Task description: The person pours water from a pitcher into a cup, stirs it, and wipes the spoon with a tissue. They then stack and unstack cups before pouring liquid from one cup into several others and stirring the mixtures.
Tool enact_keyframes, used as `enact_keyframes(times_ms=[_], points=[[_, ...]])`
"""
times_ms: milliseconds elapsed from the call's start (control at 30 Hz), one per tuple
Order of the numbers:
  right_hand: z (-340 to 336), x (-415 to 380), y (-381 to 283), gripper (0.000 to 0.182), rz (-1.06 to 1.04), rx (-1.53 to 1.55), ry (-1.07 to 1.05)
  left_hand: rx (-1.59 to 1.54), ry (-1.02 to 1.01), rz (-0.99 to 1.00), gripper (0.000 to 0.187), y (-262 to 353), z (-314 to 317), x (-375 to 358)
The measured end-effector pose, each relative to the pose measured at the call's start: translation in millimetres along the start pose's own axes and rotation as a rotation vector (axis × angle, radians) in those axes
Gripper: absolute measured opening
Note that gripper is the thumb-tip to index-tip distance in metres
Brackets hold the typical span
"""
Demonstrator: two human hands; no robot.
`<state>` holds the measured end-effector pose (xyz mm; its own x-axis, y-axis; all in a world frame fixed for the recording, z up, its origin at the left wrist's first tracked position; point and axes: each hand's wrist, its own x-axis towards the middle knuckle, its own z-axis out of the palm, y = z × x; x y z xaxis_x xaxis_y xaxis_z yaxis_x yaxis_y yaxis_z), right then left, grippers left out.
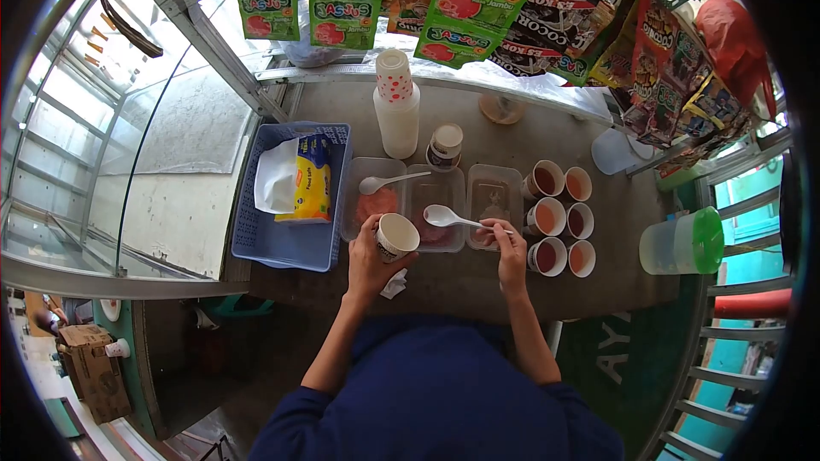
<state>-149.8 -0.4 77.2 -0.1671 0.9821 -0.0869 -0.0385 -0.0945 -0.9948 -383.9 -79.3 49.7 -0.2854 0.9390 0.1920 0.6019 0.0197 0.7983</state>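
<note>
We had the paper cup in our left hand, fingers wrapped round its side, its mouth facing up toward us, just above the front edge of the middle clear container. Our right hand was closed on the handle of a white spoon, whose bowl hung over that same container, near the cup's rim; we could not tell how much it carried. We judged the cup very light and thin-walled, apt to buckle under a hard squeeze, so a loose wrap below the rim seemed the best hold. The spoon looked like light, smooth plastic, stiff enough but probably slippery when wet; the dry far end of the handle, where we pinched it, seemed the right place. To the right, on the bench, stood six filled cups in two columns; those, we reckoned, would be heavier and easily spilled, best held low around the wall.
</note>
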Motion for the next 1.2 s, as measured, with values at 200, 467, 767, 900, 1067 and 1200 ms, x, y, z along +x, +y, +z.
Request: enact_keyframes(times_ms=[200,467,767,900,1067,1200], points=[[11,-13,-34,0.026,-0.04,-0.056,-0.324,0.012,-0.044,-0.002,0.084,3,3,2],[7,4,31,0.022,0.007,-0.186,-0.057,0.047,-0.024,-0.015,0.085,3,1,-1],[0,4,26,0.024,0.012,-0.079,0.008,0.01,-0.009,-0.043,0.084,-1,2,-1],[4,-2,-9,0.023,-0.039,0.052,-0.039,0.057,-0.006,0.008,0.084,4,0,-1],[17,-20,-59,0.019,-0.177,-0.151,-0.328,0.132,0.006,0.068,0.085,3,2,-1],[20,-28,-76,0.019,-0.403,-0.315,-0.381,-0.101,0.09,0.157,0.082,2,7,-1]])
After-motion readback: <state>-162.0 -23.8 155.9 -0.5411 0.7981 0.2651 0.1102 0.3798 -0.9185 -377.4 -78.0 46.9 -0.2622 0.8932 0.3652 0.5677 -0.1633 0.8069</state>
